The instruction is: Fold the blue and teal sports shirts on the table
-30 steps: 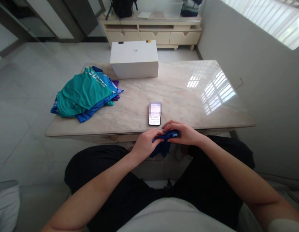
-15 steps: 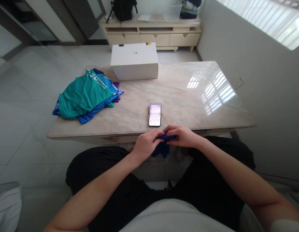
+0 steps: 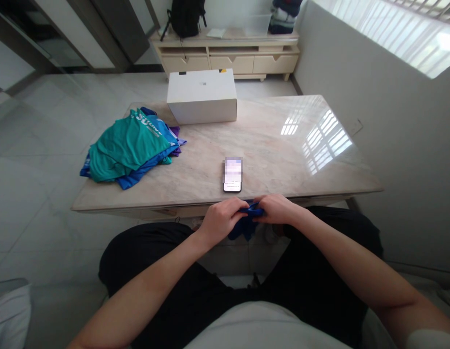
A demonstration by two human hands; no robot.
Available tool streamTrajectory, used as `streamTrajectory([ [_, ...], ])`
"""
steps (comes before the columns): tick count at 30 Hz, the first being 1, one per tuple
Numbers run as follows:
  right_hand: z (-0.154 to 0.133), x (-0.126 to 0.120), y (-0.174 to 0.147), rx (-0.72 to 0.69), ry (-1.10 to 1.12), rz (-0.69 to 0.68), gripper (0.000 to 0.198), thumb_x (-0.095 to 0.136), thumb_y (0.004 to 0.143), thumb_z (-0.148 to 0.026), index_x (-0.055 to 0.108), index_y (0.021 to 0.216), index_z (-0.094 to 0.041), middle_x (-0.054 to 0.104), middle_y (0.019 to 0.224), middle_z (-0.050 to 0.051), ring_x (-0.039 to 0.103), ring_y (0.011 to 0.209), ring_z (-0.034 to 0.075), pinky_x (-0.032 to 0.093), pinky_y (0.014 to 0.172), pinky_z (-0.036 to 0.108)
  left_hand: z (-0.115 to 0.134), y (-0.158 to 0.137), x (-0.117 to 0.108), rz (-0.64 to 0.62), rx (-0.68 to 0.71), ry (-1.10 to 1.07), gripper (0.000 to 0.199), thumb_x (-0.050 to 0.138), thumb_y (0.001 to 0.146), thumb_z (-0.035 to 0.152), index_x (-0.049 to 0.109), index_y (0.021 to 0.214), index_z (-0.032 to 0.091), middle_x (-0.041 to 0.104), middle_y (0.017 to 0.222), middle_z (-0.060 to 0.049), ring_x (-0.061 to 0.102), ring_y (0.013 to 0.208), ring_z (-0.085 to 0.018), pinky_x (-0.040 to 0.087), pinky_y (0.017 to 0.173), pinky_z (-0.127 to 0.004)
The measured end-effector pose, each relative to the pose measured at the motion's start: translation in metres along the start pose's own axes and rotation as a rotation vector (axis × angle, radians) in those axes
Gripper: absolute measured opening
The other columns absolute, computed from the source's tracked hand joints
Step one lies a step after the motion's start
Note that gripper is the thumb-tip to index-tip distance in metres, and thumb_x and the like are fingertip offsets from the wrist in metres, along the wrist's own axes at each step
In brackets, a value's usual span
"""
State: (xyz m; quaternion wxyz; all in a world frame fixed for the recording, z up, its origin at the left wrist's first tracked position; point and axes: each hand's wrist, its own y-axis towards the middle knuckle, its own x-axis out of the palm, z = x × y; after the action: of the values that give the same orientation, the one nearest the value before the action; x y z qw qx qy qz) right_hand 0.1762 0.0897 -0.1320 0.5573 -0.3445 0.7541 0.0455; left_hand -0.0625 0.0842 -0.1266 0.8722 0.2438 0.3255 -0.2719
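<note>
left hand [image 3: 220, 218] and right hand [image 3: 277, 208] both pinch blue cloth [image 3: 242, 230], hanging between knees [image 3: 126, 242] near marble tabletop [image 3: 195, 177]. if both pinches loosen, cloth could drop to tiled floor [image 3: 43, 194]; forward knuckle bump could shove smartphone [image 3: 232, 174].

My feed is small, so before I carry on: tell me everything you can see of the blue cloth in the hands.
The blue cloth is deep blue and looks like thin, soft fabric. The left hand and right hand pinch its bunched upper part in front of the near edge of the table; the rest hangs in loose folds. Fingers cover some of it, so its full shape cannot be told.
</note>
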Motion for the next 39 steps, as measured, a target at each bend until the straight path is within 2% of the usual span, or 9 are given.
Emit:
streamTrajectory([
  [6, 0.004, -0.006, -0.003, 0.055, -0.126, 0.036, 0.029, 0.071, 0.088, -0.046, 0.075, 0.097, -0.018, 0.074, 0.1, 0.009, 0.07, 0.086, 0.023, 0.04, 0.067, 0.026, -0.003, 0.001, -0.003, 0.008, -0.079, 0.033, 0.012, 0.068, 0.095, 0.019, 0.069, 0.107, 0.022, 0.075, 0.101, -0.002, 0.072, 0.095, -0.019, 0.054, 0.086, -0.029],
  [9, 0.005, -0.006, -0.004, 0.005, -0.068, 0.064, 0.031, 0.071, 0.089, -0.044, 0.074, 0.108, -0.021, 0.072, 0.112, 0.008, 0.07, 0.089, 0.022, 0.041, 0.069, 0.026, -0.003, 0.002, -0.003, 0.006, -0.081, 0.018, 0.012, 0.067, 0.095, 0.019, 0.069, 0.106, 0.022, 0.075, 0.102, -0.002, 0.072, 0.096, -0.019, 0.054, 0.086, -0.029],
  [13, 0.005, 0.002, -0.001, -0.096, 0.036, 0.108, 0.039, 0.072, 0.089, -0.042, 0.071, 0.123, -0.023, 0.067, 0.126, 0.008, 0.07, 0.091, 0.021, 0.043, 0.072, 0.026, -0.001, 0.002, -0.002, -0.013, -0.005, 0.004, 0.012, 0.066, 0.096, 0.019, 0.069, 0.108, 0.022, 0.075, 0.104, -0.003, 0.071, 0.098, -0.019, 0.054, 0.089, -0.03],
  [18, 0.005, 0.014, 0.004, -0.12, 0.063, 0.023, 0.03, 0.077, 0.083, -0.041, 0.079, 0.107, -0.022, 0.069, 0.127, 0.007, 0.07, 0.091, 0.021, 0.047, 0.076, 0.027, -0.001, 0.001, 0.0, -0.049, 0.052, -0.012, 0.011, 0.064, 0.098, 0.02, 0.068, 0.108, 0.021, 0.074, 0.102, -0.003, 0.071, 0.098, -0.019, 0.054, 0.09, -0.03],
  [22, 0.003, 0.017, 0.006, -0.044, -0.014, -0.023, 0.029, 0.074, 0.085, -0.042, 0.079, 0.102, -0.019, 0.073, 0.12, 0.01, 0.072, 0.092, 0.023, 0.05, 0.079, 0.027, -0.002, 0.0, 0.001, -0.079, 0.057, -0.005, 0.011, 0.062, 0.099, 0.02, 0.069, 0.108, 0.021, 0.074, 0.104, -0.004, 0.071, 0.098, -0.019, 0.054, 0.09, -0.03],
  [27, 0.0, 0.012, 0.008, 0.055, -0.133, -0.018, 0.03, 0.069, 0.089, -0.041, 0.077, 0.099, -0.014, 0.076, 0.104, 0.015, 0.073, 0.093, 0.028, 0.051, 0.078, 0.03, -0.003, 0.001, 0.002, -0.082, 0.032, 0.007, 0.011, 0.064, 0.097, 0.019, 0.069, 0.107, 0.022, 0.075, 0.103, -0.004, 0.071, 0.098, -0.02, 0.054, 0.09, -0.031],
  [33, 0.001, 0.0, 0.003, 0.075, -0.197, 0.022, 0.026, 0.071, 0.088, -0.041, 0.075, 0.095, -0.016, 0.075, 0.098, 0.013, 0.072, 0.089, 0.027, 0.048, 0.072, 0.029, -0.006, 0.003, -0.002, -0.064, -0.063, 0.045, 0.016, 0.066, 0.095, 0.018, 0.07, 0.109, 0.022, 0.075, 0.107, -0.003, 0.071, 0.101, -0.02, 0.054, 0.091, -0.03],
  [39, -0.003, -0.011, -0.004, 0.021, -0.226, 0.09, 0.023, 0.072, 0.089, -0.042, 0.072, 0.097, -0.02, 0.073, 0.107, 0.009, 0.07, 0.099, 0.026, 0.043, 0.069, 0.028, -0.018, 0.008, -0.018, -0.168, -0.18, 0.103, 0.032, 0.067, 0.091, 0.015, 0.068, 0.122, 0.025, 0.074, 0.118, -0.003, 0.072, 0.105, -0.022, 0.056, 0.092, -0.032],
])
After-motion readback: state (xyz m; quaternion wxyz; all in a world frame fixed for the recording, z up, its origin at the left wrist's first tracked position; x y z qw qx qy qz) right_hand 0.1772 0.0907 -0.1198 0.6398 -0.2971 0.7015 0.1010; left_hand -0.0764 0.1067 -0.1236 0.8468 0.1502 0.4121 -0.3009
